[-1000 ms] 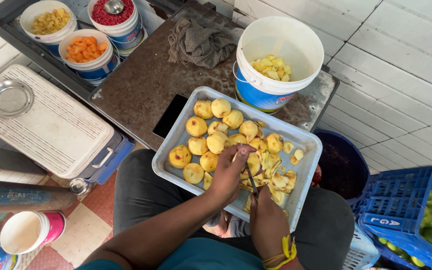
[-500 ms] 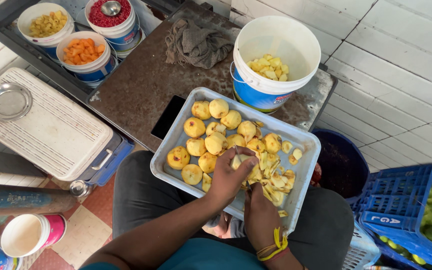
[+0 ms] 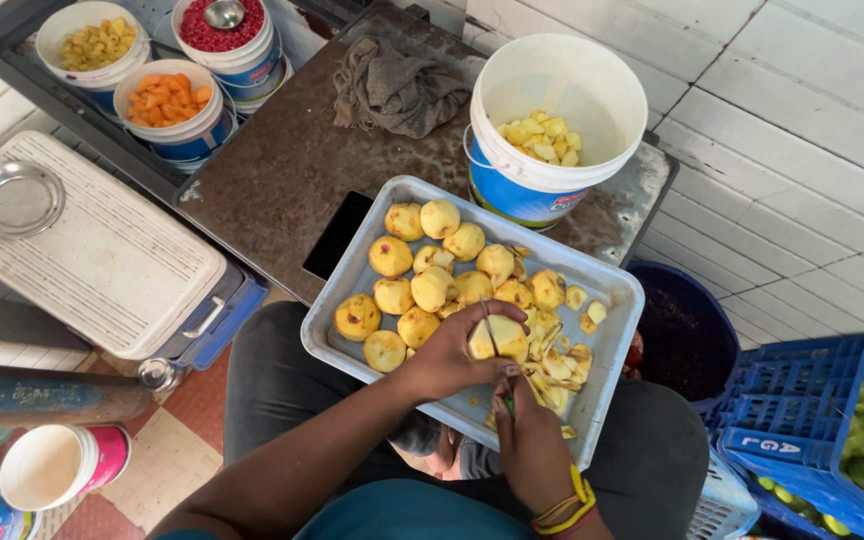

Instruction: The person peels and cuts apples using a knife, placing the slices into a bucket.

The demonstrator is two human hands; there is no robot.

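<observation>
Fruit [image 3: 500, 340], peeled and yellow, sits over the near half of the tray [image 3: 352, 290], cupped from the left by the left hand [image 3: 452, 355], whose fingers [image 3: 472, 318] are clenched around it, likely so that it cannot roll. The right hand [image 3: 530, 435] comes up from the tray's near edge, its fingers closed on the green handle of a knife [image 3: 497, 360]; the thin blade stands nearly upright against the fruit, seemingly set to slice it. Cut pieces [image 3: 557, 360] lie just right of the fruit inside the tray, while whole peeled fruits [image 3: 432, 270] crowd its far and left parts, keeping done and undone apart. The tray rests on the person's lap, its far edge against a dark surface [image 3: 282, 170]. Beyond the tray's far right corner stands a white bucket [image 3: 562, 100] holding yellow chunks. A grey cloth [image 3: 397, 90] lies on the surface beyond the tray, and well to the tray's far left three tubs [image 3: 167, 105] hold yellow, orange and red cut fruit. A blue crate [image 3: 822, 420] of green fruit stands to the tray's right.
</observation>
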